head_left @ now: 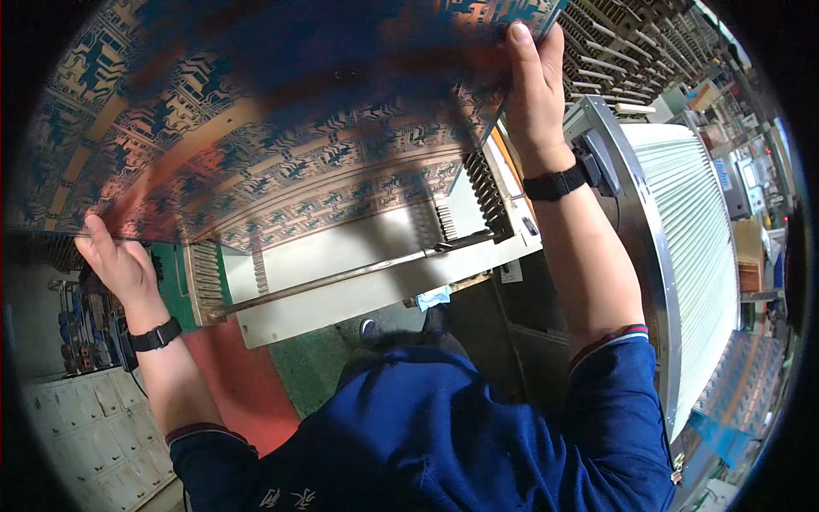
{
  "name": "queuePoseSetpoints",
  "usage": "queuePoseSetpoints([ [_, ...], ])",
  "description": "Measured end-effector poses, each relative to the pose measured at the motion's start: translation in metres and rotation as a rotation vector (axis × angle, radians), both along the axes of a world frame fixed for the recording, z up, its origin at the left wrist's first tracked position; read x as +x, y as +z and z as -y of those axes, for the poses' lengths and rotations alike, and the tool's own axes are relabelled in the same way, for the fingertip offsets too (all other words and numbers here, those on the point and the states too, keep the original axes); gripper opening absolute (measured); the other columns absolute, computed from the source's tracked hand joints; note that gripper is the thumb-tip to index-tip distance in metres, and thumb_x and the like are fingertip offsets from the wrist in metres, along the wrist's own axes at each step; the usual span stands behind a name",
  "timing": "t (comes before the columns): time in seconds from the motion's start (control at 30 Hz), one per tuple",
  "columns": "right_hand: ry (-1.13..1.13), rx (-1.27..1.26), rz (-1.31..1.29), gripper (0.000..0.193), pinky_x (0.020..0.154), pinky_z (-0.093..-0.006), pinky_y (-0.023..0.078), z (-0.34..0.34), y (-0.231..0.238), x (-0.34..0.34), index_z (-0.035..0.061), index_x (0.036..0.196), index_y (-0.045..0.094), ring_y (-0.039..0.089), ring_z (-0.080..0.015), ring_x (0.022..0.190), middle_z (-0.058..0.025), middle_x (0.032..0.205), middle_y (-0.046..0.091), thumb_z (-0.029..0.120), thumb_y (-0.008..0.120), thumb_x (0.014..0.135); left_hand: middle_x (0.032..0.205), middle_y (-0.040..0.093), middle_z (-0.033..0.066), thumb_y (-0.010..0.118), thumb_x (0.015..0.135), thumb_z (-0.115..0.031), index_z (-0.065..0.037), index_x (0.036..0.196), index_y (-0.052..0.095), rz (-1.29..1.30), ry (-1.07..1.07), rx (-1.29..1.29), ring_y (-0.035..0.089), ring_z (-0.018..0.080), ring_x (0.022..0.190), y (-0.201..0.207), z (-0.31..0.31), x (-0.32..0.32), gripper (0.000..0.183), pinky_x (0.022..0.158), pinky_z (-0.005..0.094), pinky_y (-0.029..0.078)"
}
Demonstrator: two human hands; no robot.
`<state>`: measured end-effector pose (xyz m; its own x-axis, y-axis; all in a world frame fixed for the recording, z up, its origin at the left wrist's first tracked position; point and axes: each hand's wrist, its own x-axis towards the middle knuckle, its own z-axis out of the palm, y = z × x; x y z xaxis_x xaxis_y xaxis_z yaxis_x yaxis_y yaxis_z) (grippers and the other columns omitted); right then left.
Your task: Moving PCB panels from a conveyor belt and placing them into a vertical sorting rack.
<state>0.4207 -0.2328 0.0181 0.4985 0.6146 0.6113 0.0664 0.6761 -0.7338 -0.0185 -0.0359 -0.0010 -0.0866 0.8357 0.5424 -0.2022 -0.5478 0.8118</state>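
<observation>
A large circuit board panel (pixel 205 102), dark blue with copper-coloured trace patterns, is held up across the top of the view. My left hand (pixel 119 264) grips its near left corner, thumb on the face towards me. At the right edge, my right hand (pixel 537 94) pinches the panel between thumb and fingers. Below it stands a white rack (pixel 392 290) with coil springs (pixel 485 192) along its sides and a metal rod (pixel 341 282) across the front. More patterned board surface (pixel 341 209) shows at the rack; I cannot tell whether it is a separate panel.
Close on my right stands a metal-framed unit with white ribbed slats (pixel 687 247). Rows of pegs (pixel 623 60) lie beyond it. Another copper-patterned panel (pixel 746 380) is at the lower right. Pale lockers (pixel 94 427) stand at the lower left, beside red flooring (pixel 239 367).
</observation>
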Motion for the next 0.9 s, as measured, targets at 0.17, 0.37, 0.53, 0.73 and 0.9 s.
queuePoseSetpoints([
  [0.17,-0.278,-0.054,0.187,0.037,0.096,-0.0291,0.043,-0.005,-0.020,0.011,0.0088,0.132,0.042,0.053,-0.0136,0.109,-0.0043,0.118,0.056,0.029,0.052,0.102,0.102,0.052,0.0055,0.058,0.100,-0.031,-0.007,0.103,0.043,-0.002,-0.015,-0.004,0.054,0.0128,0.096,-0.001,0.004,0.007,0.029,0.087,0.0315,0.048],
  [0.37,-0.348,0.002,0.171,0.046,0.101,-0.0322,0.039,-0.003,-0.012,0.005,0.0090,0.139,0.036,0.051,-0.0165,0.114,-0.0068,0.126,0.053,0.029,0.052,0.102,0.099,0.048,0.0010,0.058,0.100,-0.026,-0.009,0.114,0.044,-0.024,-0.059,-0.006,0.049,0.0070,0.092,-0.003,-0.011,-0.012,0.026,0.081,0.0246,0.042],
  [0.53,-0.234,0.008,0.059,0.037,0.097,-0.0310,0.042,0.009,-0.008,0.004,0.0079,0.133,0.042,0.055,-0.0152,0.107,-0.0064,0.120,0.057,0.026,0.049,0.102,0.110,0.051,0.0026,0.059,0.099,-0.026,-0.009,0.112,0.044,-0.022,0.012,0.082,0.048,0.0071,0.104,0.018,0.008,0.008,0.026,0.089,0.0251,0.039],
  [0.73,-0.243,0.011,0.054,0.037,0.100,-0.0338,0.039,0.009,-0.022,-0.001,0.0074,0.130,0.045,0.050,-0.0165,0.113,-0.0064,0.123,0.055,0.030,0.050,0.101,0.117,0.051,0.0048,0.058,0.099,-0.027,-0.009,0.108,0.044,-0.023,0.062,0.031,0.049,0.0126,0.107,0.007,0.021,0.012,0.025,0.094,0.0270,0.039],
  [0.9,-0.325,-0.155,-0.054,0.028,0.080,-0.0349,0.050,0.018,-0.035,0.008,0.0082,0.114,0.052,0.060,-0.0184,0.094,-0.0073,0.105,0.060,0.031,0.055,0.099,0.119,0.050,0.0068,0.058,0.099,-0.026,-0.012,0.117,0.040,-0.131,0.058,0.052,0.051,0.0176,0.111,-0.001,0.022,0.017,0.029,0.094,0.0359,0.045],
])
